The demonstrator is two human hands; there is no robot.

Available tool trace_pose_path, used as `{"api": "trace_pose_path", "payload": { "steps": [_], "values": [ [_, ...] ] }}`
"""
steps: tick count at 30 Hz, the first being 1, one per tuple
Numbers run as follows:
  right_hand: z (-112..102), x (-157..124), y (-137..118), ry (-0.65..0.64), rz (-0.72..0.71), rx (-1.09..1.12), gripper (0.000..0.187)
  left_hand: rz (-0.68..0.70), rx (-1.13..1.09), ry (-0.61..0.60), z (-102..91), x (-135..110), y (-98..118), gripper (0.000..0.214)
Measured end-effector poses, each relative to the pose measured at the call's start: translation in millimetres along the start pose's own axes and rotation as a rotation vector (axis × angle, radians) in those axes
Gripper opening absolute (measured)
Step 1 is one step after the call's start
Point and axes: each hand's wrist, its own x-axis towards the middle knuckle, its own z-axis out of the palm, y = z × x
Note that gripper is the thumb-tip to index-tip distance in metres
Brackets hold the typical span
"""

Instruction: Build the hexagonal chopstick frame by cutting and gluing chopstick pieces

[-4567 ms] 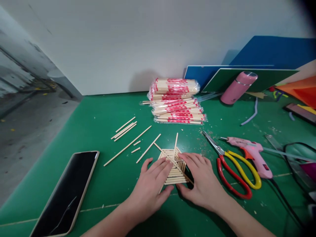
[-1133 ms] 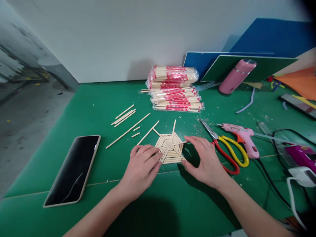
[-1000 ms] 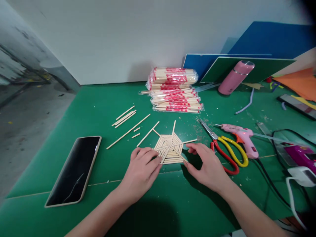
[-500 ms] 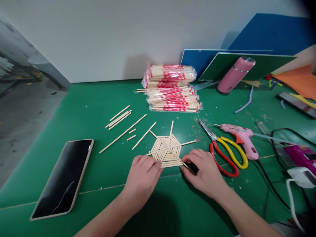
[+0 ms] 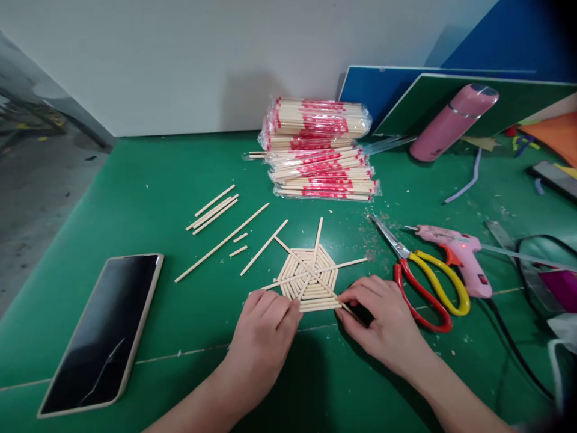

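A web-shaped piece made of wooden sticks lies on the green table, its crossed spokes running out past the hexagonal rings. My left hand is closed at its lower left edge, thumb and fingers gripping a spoke there. On the other side, my right hand pinches the lower right spoke close to the outermost ring. The fingers hide the ends of both spokes. A loose stick touches the upper left spoke's tip. Left of it lie a long stick, two short bits and several cut sticks.
Red-and-yellow-handled scissors and a pink glue gun lie to the right, with cords beyond. Plastic-wrapped chopstick bundles are stacked at the back beside a pink flask. A phone lies at the left.
The camera view has shifted slightly, so the table items appear displaced. Both hands keep their hold on the stick web, with little visible change in their grip.
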Motion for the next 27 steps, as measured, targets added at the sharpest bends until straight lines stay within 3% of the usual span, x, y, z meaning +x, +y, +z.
{"api": "trace_pose_path", "payload": {
  "steps": [27],
  "values": [
    [1.0, -0.1, 0.1, -0.012, 0.006, -0.004, 0.005, -0.021, -0.034, 0.0, -1.7, 1.2, -0.1, 0.018]
  ]
}}
